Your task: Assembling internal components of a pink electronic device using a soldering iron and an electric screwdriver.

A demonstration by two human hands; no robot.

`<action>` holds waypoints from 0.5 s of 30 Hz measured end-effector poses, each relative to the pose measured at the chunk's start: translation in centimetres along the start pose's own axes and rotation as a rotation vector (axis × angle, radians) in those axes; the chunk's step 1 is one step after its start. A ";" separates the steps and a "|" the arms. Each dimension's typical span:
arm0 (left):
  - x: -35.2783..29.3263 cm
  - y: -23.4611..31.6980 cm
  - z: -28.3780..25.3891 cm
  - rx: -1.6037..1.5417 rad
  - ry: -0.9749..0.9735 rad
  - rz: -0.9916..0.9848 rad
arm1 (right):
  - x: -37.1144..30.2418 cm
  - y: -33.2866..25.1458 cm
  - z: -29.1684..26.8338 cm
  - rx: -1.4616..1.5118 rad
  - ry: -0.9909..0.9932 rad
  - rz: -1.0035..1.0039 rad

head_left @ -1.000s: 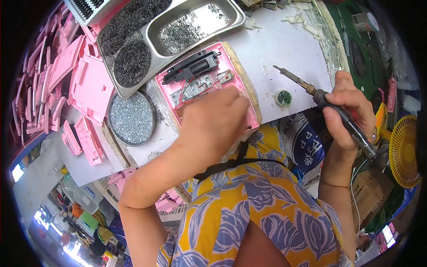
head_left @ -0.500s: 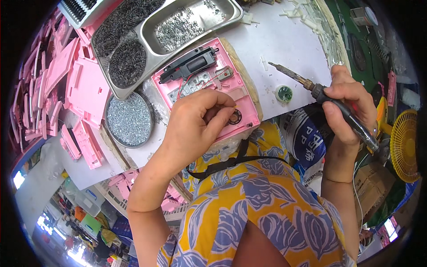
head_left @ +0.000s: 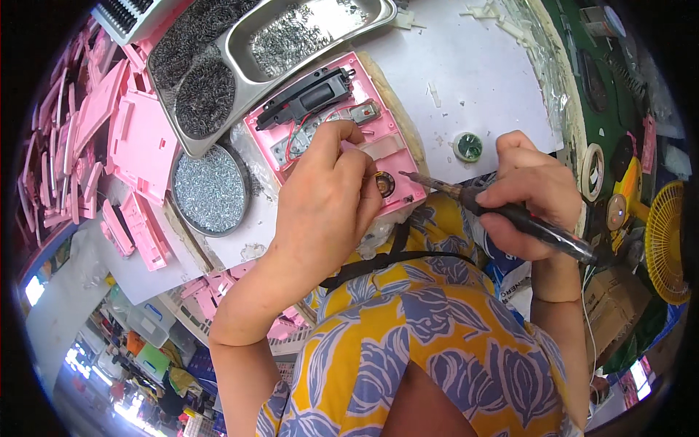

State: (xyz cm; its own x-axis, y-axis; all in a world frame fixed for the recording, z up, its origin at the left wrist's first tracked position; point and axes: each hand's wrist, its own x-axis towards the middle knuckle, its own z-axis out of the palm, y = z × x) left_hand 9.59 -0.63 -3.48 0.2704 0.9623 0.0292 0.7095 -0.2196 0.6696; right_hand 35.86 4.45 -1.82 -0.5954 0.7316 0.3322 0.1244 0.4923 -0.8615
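Observation:
A pink plastic housing (head_left: 405, 163) lies in front of me, holding a long black part (head_left: 314, 99), thin red wires (head_left: 292, 140) and a small round speaker-like disc (head_left: 386, 185). Over its near left side, my left hand (head_left: 324, 193) has its fingers bent together beside the disc. Whatever they pinch is hidden behind the knuckles. My right hand (head_left: 530, 198) grips a soldering iron (head_left: 535, 227) by its black handle. The iron's tip points left, close to the disc and over the housing's right edge; contact cannot be made out.
A small round container with green contents (head_left: 467, 147) stands on the white paper (head_left: 466, 80). Left of the housing are a round dish of small metal pieces (head_left: 211, 191) and a steel tray (head_left: 237, 54) of springs. Pink plastic parts (head_left: 142, 142) pile up at far left; a yellow fan (head_left: 666, 240) is at right.
My right hand has brought the soldering iron left and down, from beside the green container to the housing. My left hand has moved slightly, its fingers shifting up off the disc.

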 end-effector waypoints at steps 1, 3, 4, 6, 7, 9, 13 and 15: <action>0.0 0.0 0.0 0.004 0.003 0.000 | 0.0 0.1 0.2 -0.003 -0.015 0.006; 0.1 0.0 0.1 0.012 0.006 0.003 | 0.1 0.1 0.4 -0.011 -0.041 0.020; 0.2 0.0 0.1 0.014 0.005 0.006 | 0.2 0.1 0.5 -0.011 -0.040 0.021; 0.2 0.1 0.0 0.018 0.009 0.005 | 0.3 0.3 0.7 -0.009 -0.044 0.021; 0.1 0.0 0.0 0.013 0.010 0.001 | 0.3 0.3 0.8 -0.007 -0.044 0.019; 0.0 0.0 0.0 0.006 0.012 -0.010 | 0.3 0.5 0.8 -0.002 -0.045 0.014; 0.0 -0.1 0.2 -0.003 0.027 0.004 | 0.5 0.5 1.1 -0.001 -0.041 0.015; 0.0 -0.2 0.3 0.004 0.030 0.025 | 0.6 0.7 1.3 0.005 -0.046 0.017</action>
State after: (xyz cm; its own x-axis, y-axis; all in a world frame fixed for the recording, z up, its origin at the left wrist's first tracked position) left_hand 9.63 -0.65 -3.88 0.2685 0.9608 0.0687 0.7054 -0.2447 0.6652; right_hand 34.55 4.62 -2.67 -0.6292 0.7173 0.2995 0.1313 0.4778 -0.8686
